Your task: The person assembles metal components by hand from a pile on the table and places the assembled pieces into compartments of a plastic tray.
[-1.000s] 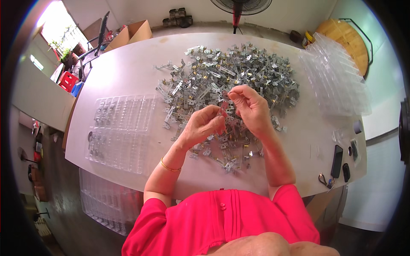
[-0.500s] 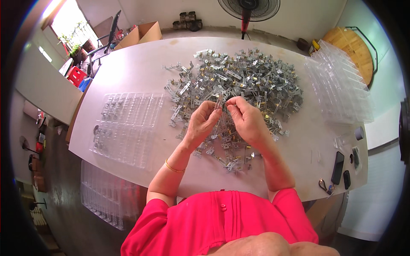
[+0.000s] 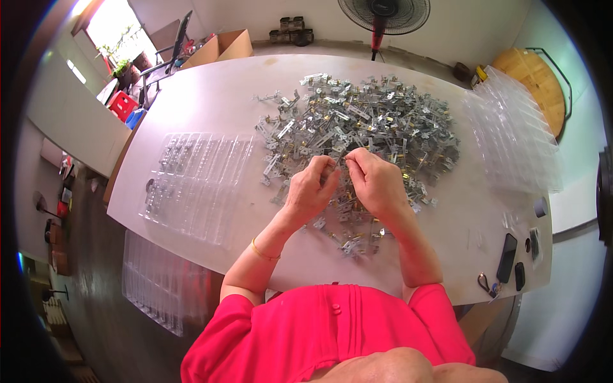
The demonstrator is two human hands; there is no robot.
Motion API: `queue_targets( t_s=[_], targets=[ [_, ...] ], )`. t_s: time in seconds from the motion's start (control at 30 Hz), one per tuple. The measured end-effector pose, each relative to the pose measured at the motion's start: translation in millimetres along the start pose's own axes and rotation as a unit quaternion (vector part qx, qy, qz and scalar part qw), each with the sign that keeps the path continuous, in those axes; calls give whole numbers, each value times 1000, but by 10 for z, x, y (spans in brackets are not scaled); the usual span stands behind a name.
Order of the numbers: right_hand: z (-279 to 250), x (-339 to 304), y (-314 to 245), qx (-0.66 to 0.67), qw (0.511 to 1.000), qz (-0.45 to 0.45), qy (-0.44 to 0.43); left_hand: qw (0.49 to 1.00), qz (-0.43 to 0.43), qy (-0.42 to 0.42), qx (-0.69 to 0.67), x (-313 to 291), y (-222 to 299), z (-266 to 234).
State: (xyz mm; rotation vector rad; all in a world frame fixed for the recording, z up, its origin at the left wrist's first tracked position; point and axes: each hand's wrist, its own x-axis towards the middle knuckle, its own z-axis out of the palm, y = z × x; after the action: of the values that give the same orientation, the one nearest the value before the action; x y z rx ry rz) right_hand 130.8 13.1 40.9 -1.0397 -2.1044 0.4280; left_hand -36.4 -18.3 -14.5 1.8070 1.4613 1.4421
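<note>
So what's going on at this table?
A person in a red top is working bare-handed over a big pile of small metal parts. The left hand seems to pinch a small piece, and the right hand's fingertips are close beside it; the details are too small to make out. Clear plastic trays lie to the left, with some grey pieces in them.

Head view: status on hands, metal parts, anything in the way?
Left hand, right hand close together over piled metal parts. Piece in either grip: can't confirm. Clear tray off left, not in the way.
</note>
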Motion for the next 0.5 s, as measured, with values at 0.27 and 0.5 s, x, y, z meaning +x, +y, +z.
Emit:
queue_targets(
  t_s=[0.27,0.5],
  targets=[
    [-178,-61,-99,2,997,52,-48,1000,-7,1,-7,-185,-97,-44],
    [-64,-71,10,295,955,5,-32,940,-115,-209,-245,-341,176,-370]
  ],
)
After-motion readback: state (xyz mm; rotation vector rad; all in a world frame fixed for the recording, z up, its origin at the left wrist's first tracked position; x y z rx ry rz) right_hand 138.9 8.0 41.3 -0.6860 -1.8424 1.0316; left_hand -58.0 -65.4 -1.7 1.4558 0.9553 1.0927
